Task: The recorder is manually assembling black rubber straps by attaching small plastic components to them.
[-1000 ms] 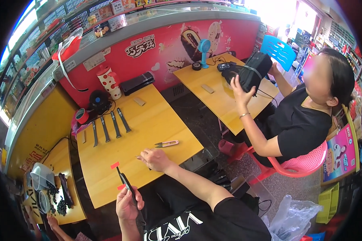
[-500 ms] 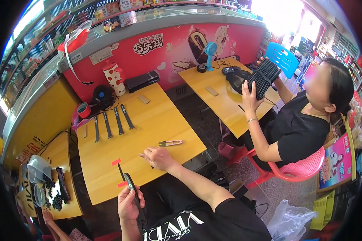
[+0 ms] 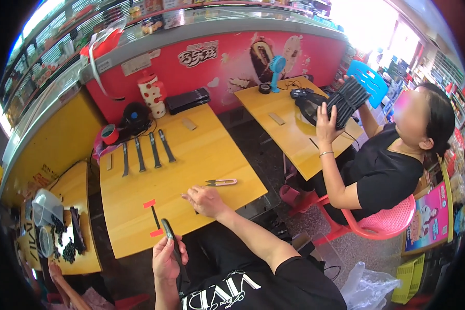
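My left hand (image 3: 165, 258) is closed round a long black strap (image 3: 176, 252) at the table's near edge. One end of the strap points up toward the table, and the rest runs down by my shirt. My right hand (image 3: 204, 200) rests on the wooden table with its fingers curled; whatever they pinch, if anything, is hidden. Pink-handled thread snips (image 3: 222, 182) lie just beyond it. Left of that hand, a thin black strip (image 3: 155, 218) lies between a far red tape piece (image 3: 149, 203) and a near one (image 3: 156, 233). Several similar straps (image 3: 154, 150) lie in a row farther back.
A fan (image 3: 136, 118), a spotted tumbler (image 3: 151, 96) and a black pouch (image 3: 188, 100) stand along the table's back. At the right table (image 3: 294, 142), a seated person holds a bundle of black straps (image 3: 347, 103). Another person's hand (image 3: 54, 271) shows at lower left.
The view has shifted slightly. My left hand still grips the strap, whose upper end sits a little lower against the table's edge. My right hand stays in nearly the same place.
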Available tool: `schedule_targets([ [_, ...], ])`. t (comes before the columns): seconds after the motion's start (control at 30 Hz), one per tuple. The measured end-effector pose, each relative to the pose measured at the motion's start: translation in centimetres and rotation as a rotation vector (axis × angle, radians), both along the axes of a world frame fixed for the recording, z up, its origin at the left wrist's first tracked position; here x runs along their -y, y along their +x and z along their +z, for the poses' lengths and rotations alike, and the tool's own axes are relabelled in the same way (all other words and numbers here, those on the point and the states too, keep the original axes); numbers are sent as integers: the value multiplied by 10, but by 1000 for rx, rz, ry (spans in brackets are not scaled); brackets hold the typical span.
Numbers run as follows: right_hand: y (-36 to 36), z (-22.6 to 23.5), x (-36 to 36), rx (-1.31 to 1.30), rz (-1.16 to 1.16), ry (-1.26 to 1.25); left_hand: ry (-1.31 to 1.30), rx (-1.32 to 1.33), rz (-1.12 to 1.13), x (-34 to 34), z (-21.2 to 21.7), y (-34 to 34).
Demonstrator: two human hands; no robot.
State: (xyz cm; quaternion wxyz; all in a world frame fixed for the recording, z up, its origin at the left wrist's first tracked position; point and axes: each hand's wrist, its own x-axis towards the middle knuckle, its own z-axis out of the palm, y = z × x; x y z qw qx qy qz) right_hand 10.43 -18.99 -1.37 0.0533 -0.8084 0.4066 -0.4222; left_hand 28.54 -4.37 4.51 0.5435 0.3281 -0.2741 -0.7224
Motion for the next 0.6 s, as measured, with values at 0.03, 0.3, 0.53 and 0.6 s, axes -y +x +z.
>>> schedule_targets([
  [0.03, 4, -2, 1, -2, 14, 26, -11, 44, 7, -1, 2, 3],
  [0.3, -19, 32, -36, 484, 76, 613, 42, -42, -12, 21, 4, -11],
  [0.53, 13, 63, -82, 383, 281, 589, 38, -68, -2, 18, -2, -4],
  [0.6, 16, 65, -83, 296, 259, 490, 16, -7, 51, 17, -3, -5],
])
